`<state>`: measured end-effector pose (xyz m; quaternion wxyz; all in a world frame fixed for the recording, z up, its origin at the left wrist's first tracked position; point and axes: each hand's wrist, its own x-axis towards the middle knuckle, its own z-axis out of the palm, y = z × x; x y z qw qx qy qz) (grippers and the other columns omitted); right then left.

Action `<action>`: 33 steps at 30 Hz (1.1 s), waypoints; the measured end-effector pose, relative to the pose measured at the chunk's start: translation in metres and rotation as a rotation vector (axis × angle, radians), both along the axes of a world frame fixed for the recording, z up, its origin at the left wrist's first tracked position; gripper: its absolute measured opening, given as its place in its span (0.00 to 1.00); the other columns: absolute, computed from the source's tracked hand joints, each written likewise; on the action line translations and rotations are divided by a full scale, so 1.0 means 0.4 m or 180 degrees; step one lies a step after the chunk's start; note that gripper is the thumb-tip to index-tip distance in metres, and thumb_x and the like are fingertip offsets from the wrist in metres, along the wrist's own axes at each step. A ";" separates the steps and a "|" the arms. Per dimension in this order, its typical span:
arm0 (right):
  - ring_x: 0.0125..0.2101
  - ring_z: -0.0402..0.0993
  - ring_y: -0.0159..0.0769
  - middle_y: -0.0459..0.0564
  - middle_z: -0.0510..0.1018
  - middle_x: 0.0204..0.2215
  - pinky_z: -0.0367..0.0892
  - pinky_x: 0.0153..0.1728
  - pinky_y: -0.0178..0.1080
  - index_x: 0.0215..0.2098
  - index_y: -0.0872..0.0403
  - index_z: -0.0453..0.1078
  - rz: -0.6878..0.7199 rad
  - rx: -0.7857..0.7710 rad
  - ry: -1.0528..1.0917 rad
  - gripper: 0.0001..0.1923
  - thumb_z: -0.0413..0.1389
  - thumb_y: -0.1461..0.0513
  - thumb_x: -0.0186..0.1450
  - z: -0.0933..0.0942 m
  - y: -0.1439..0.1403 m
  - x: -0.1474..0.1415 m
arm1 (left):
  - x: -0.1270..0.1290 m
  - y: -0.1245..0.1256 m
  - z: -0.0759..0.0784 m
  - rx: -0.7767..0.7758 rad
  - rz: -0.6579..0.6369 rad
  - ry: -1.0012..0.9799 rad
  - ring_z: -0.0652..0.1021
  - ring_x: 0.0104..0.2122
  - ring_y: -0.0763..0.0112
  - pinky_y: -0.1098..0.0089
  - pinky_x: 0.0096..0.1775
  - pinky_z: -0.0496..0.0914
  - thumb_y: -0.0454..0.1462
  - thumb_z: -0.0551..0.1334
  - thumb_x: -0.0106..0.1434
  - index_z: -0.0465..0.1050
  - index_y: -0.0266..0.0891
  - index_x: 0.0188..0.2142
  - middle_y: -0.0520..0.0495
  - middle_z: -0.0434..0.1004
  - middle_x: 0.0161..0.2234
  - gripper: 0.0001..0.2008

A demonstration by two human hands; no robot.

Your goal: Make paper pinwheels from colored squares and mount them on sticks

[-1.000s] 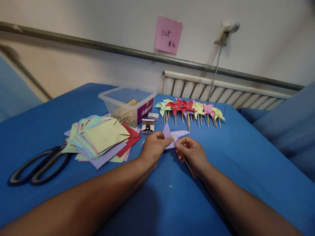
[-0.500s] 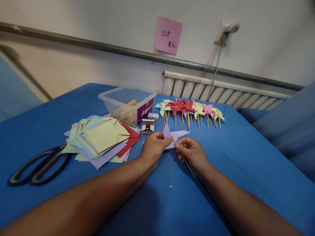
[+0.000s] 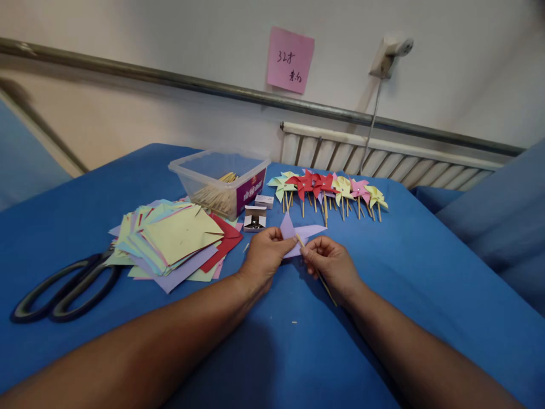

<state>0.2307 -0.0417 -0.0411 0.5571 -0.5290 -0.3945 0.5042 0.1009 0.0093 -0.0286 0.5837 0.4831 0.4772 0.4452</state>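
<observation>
My left hand [image 3: 264, 257] pinches a lilac paper pinwheel [image 3: 298, 232] just above the blue-covered table [image 3: 409, 267]. Its folded points stick up and to the right past my fingers. My right hand [image 3: 332, 264] grips a thin wooden stick [image 3: 327, 291] whose top end meets the back of the pinwheel; the lower end slants down to the right beside my wrist. The two hands almost touch at the pinwheel's middle.
A row of finished pinwheels [image 3: 327, 190] on sticks lies behind my hands. A stack of cut coloured paper squares [image 3: 174, 238] and big black scissors [image 3: 63, 287] lie to the left. A clear tub of sticks [image 3: 219, 179] and two small pin boxes [image 3: 255, 217] sit behind.
</observation>
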 end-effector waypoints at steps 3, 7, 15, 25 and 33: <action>0.13 0.63 0.23 0.39 0.69 0.16 0.55 0.13 0.27 0.26 0.55 0.66 0.0031 -0.0006 -0.0011 0.15 0.65 0.54 0.52 0.003 0.000 0.000 | 0.000 -0.002 0.001 0.0000 0.0011 0.0001 0.61 0.18 0.80 0.75 0.22 0.54 0.39 0.69 0.46 0.63 0.38 0.19 0.59 0.60 0.16 0.15; 0.14 0.63 0.23 0.39 0.69 0.16 0.55 0.13 0.27 0.26 0.55 0.66 0.0047 -0.0018 -0.0023 0.15 0.65 0.54 0.52 0.006 -0.001 -0.001 | 0.000 -0.003 0.002 0.0002 0.0018 0.0034 0.61 0.18 0.80 0.75 0.22 0.53 0.39 0.69 0.45 0.63 0.38 0.19 0.59 0.60 0.16 0.14; 0.14 0.63 0.23 0.39 0.69 0.16 0.55 0.13 0.27 0.26 0.55 0.66 0.0039 -0.0033 -0.0023 0.16 0.65 0.54 0.51 0.000 -0.001 0.000 | 0.001 0.000 0.002 -0.0036 0.0027 0.0047 0.61 0.18 0.80 0.75 0.22 0.54 0.39 0.69 0.45 0.63 0.38 0.19 0.59 0.60 0.16 0.14; 0.13 0.63 0.23 0.40 0.69 0.16 0.54 0.12 0.27 0.25 0.55 0.65 0.0007 -0.0048 0.0004 0.17 0.65 0.54 0.51 -0.004 0.001 0.000 | 0.001 -0.001 0.000 0.0025 0.0036 0.0054 0.61 0.18 0.79 0.75 0.22 0.53 0.40 0.69 0.45 0.62 0.38 0.19 0.59 0.60 0.16 0.15; 0.13 0.62 0.23 0.40 0.69 0.15 0.53 0.11 0.26 0.25 0.55 0.65 -0.0054 -0.0136 -0.0111 0.17 0.65 0.54 0.51 -0.007 0.003 0.004 | -0.002 0.001 -0.002 0.0059 0.0054 0.0095 0.61 0.18 0.80 0.75 0.21 0.53 0.40 0.69 0.46 0.62 0.38 0.19 0.58 0.60 0.17 0.15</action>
